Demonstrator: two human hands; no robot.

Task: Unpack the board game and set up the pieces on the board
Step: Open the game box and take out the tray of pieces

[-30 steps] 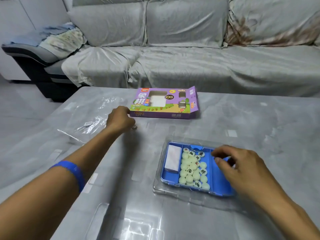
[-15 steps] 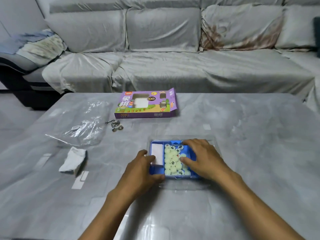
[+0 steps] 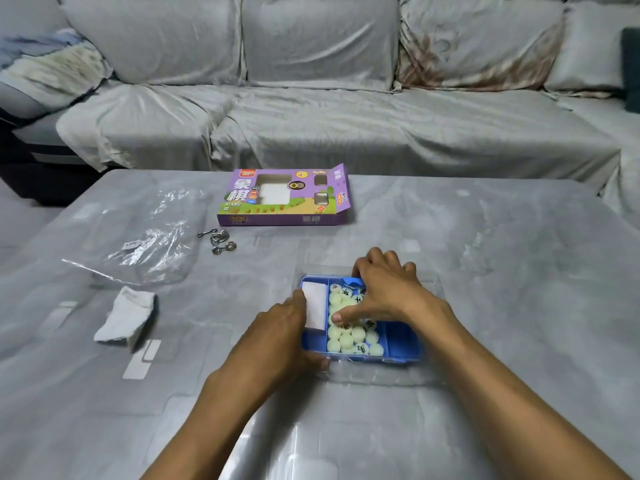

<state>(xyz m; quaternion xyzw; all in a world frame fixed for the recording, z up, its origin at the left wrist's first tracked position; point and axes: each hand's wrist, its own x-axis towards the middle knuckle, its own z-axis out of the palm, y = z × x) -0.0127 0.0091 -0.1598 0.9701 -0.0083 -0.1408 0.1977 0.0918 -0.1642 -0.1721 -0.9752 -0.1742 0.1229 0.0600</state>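
A grey, glossy table (image 3: 485, 271) fills the foreground, with a sofa (image 3: 311, 109) draped in grey covers behind it. At far left a crumpled clear plastic bag (image 3: 145, 251) lies above a folded white cloth (image 3: 124, 318). Just right of the bag sit metal wire rings (image 3: 220, 240), and beyond them the purple game box (image 3: 285, 197) lies flat, its end flap open. Nearer, the blue tray (image 3: 398, 341) rests in a clear plastic shell. The left hand (image 3: 280, 341) grips the tray's left edge, thumb curled under the near corner. The right hand (image 3: 384, 292) spreads over the pale round pieces (image 3: 349, 336), thumb pressing on them, fingers curled over the far rim.
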